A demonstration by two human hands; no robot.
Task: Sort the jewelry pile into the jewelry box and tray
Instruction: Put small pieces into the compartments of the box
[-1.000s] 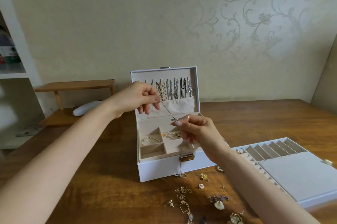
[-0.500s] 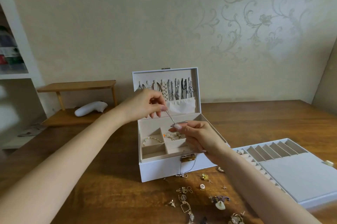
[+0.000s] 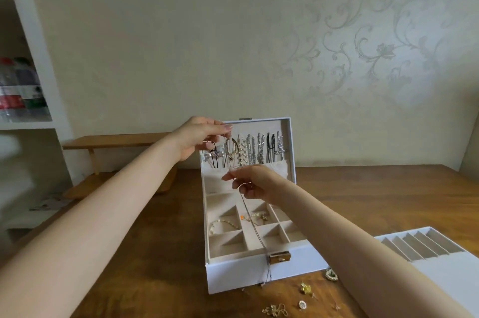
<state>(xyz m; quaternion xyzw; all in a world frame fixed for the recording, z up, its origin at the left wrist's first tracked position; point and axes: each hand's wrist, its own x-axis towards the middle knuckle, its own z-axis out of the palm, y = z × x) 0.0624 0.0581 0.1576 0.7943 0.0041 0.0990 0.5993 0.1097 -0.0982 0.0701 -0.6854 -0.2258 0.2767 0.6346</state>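
A big wooden table (image 3: 145, 273) holds a white jewelry box (image 3: 238, 276) with its lid up, and a white tray (image 3: 445, 273) to its right. The left hand (image 3: 199, 137) pinches the top of a thin chain (image 3: 255, 228) by the lid's hooks. The right hand (image 3: 252, 184) pinches it lower down. The chain hangs over the box front. Small loose pieces (image 3: 305, 288) lie nearby.

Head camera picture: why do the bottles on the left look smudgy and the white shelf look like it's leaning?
Head view: the bottles and shelf sit at the frame's left edge, smeared, likely motion blur; head view: the wide-angle lens tilts edge lines, so the shelf's post leans; head view: the centred jewelry box looks sharp, the thin necklace faint.
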